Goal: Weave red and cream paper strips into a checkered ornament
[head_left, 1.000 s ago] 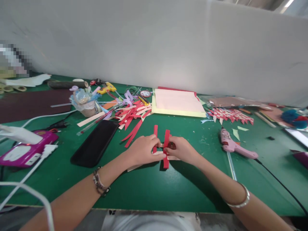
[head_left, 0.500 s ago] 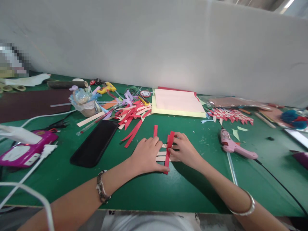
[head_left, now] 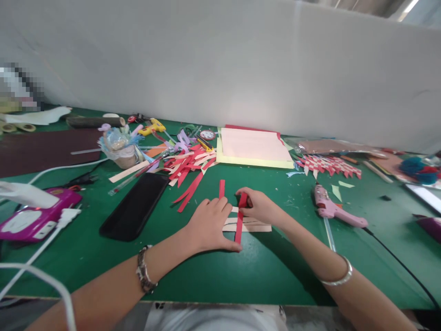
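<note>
Head view: just moved farther up the crossing red paper strip (head_left: 239, 226) to pinch it between fingers of the right hand (head_left: 261, 207), uncovering ends of pale paper strips (head_left: 257, 228) just below them. Still covering the other red paper strip (head_left: 222, 189) under spread fingers of the left hand (head_left: 207, 225), apparently steadying the overlap.

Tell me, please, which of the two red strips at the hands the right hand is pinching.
The red strip farther right, crossing the pale strips; the other red strip is partly hidden by the left hand.
</note>
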{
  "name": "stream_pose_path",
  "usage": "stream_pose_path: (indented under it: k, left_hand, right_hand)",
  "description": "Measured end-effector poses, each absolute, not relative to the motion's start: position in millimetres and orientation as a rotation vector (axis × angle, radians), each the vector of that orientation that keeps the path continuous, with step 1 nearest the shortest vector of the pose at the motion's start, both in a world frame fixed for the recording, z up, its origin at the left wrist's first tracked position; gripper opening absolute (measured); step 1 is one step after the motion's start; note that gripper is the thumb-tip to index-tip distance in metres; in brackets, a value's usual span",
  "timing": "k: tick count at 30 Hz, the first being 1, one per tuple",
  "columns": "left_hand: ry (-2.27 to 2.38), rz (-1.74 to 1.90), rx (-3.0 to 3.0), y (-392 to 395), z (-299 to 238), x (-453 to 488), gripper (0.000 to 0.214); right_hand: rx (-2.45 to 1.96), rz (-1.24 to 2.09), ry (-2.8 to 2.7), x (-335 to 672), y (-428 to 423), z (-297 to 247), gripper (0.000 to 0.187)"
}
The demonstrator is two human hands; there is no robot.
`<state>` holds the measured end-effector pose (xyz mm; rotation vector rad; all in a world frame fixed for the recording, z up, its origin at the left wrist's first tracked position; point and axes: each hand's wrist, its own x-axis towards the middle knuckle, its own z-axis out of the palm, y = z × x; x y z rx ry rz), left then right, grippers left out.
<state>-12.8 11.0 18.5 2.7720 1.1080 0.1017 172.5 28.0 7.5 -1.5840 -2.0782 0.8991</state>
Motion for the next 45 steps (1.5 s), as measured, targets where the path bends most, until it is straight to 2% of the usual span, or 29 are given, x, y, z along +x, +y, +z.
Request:
stream_pose_path:
  k: [5,10,16,21,26,30,32,41,45]
  left_hand:
    - [1.095,0.082,2.778,11,19,-13,0.075]
    - [1.090,0.076,2.779,10,18,-13,0.077]
    - [1.088,0.101,2.768,10,17,-15,0.076]
    - [1.103,0.114,2.765,11,19,-15,0.068]
    - [1.079,0.116,2.797,13,17,-15,0.056]
    - [1.059,0.134,2.814,13,15,-16,0.060]
    - [1.064,0.133,2.816,13,15,-15,0.062]
    - [1.057,0.194,2.808,13,16,-15,0.045]
    - [1.038,0.236,2.822,14,12,-16,0.056]
  right_hand:
    - [-1.537,1.071,-2.104,174,35,16,0.009]
    - [-1.494,1.095,-2.047,176,38,20,0.004]
    - [-1.398,1.181,-1.942,176,46,12,0.012]
    - [-1.339,1.307,-1.760,170,45,14,0.024]
    - [-1.350,1.308,-1.807,171,47,14,0.018]
    - [-1.286,1.256,-1.733,172,48,14,0.015]
    - [-1.274,1.342,-1.768,170,47,14,0.014]
    - [-1.221,1.468,-1.676,168,43,9,0.036]
    - [-1.240,1.450,-1.658,169,44,7,0.037]
